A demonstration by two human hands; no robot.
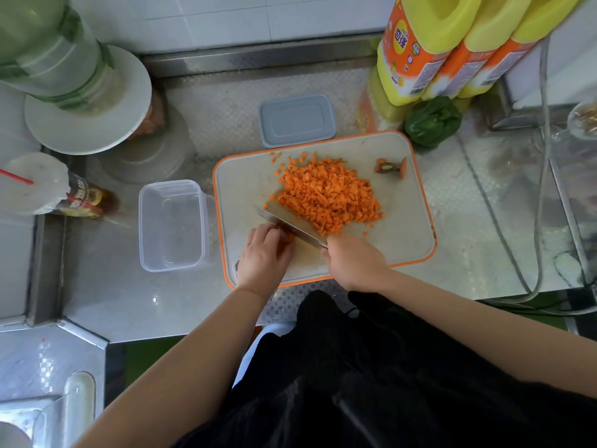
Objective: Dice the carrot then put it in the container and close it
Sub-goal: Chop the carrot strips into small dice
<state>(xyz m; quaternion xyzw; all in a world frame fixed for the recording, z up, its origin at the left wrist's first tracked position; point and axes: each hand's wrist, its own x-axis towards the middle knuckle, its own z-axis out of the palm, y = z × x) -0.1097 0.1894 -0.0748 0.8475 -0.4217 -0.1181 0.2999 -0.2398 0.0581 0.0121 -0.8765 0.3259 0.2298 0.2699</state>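
The board [403,240] lies on the steel counter [135,299] and carries a pile of diced carrot [326,195], with the carrot top [391,165] apart near its far right corner. The open container [172,225] stands just left of the board; its lid [297,120] lies beyond the far edge. The right hand [353,261] grips the knife [290,225], blade at the pile's near edge, while the left hand [263,253], fingers curled, holds uncut carrot [287,244] against the blade.

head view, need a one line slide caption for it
Right hand slices with steel knife beside diced orange carrot pile; clear plastic container empty.
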